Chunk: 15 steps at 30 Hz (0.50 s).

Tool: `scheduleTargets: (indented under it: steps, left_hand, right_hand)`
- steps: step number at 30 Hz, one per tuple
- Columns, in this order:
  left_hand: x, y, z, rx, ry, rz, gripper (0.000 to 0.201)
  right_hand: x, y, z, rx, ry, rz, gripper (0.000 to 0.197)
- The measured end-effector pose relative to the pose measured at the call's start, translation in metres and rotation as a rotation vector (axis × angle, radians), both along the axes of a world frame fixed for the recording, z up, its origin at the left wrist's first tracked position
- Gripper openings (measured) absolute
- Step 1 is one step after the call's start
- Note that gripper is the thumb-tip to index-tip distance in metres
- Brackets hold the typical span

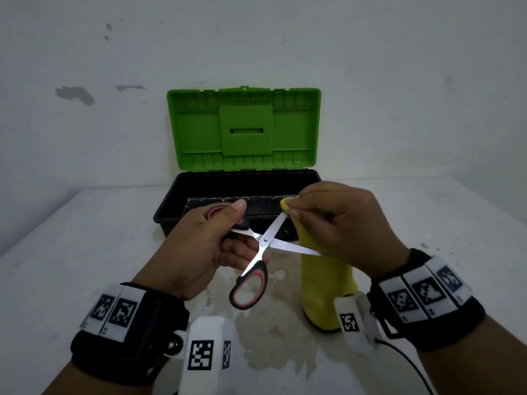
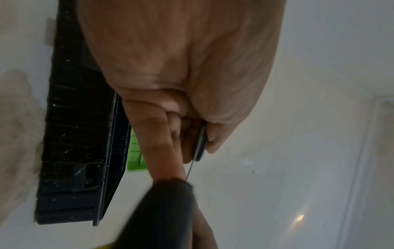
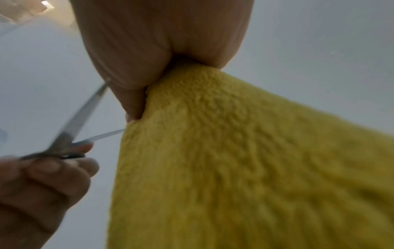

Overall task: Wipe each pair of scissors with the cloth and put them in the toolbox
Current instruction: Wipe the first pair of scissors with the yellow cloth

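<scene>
My left hand [image 1: 216,238] grips one black-and-pink handle of a pair of scissors [image 1: 265,240], whose blades are spread wide apart. The other handle [image 1: 249,289] hangs free below. My right hand [image 1: 328,220] pinches a yellow cloth [image 1: 325,283] around the tip of the upper blade [image 1: 278,223]; the rest of the cloth hangs down to the table. The lower blade [image 1: 296,248] runs behind the cloth. In the right wrist view the cloth [image 3: 234,160] fills the frame beside the blades [image 3: 81,121]. The toolbox [image 1: 236,195] stands open just behind my hands, its green lid [image 1: 242,126] upright.
The white table [image 1: 85,238] carries stained patches [image 1: 271,337] near my wrists. A white wall [image 1: 256,38] stands right behind the toolbox. In the left wrist view the toolbox's black side [image 2: 74,134] lies left of my hand [image 2: 181,84].
</scene>
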<state>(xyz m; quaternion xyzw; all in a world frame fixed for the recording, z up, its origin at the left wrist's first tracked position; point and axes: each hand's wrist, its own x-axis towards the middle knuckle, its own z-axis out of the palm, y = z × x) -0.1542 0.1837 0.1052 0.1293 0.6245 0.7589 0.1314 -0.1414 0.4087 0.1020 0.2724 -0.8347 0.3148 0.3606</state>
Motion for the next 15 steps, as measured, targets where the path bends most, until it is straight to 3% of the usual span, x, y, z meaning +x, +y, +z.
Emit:
scheduleTargets:
  steps: [7, 10, 15]
  left_hand:
    - [0.000, 0.000, 0.001, -0.030, -0.029, 0.042, 0.033]
    - [0.000, -0.002, 0.004, -0.117, 0.013, 0.079, 0.032]
    - [0.000, 0.006, 0.004, -0.215, 0.119, 0.115, 0.034]
  right_hand:
    - [-0.017, 0.026, 0.006, -0.020, -0.095, -0.155, 0.012]
    - [-0.010, 0.026, 0.015, -0.040, -0.110, -0.140, 0.013]
    - [0.004, -0.013, 0.016, 0.282, -0.082, -0.062, 0.018]
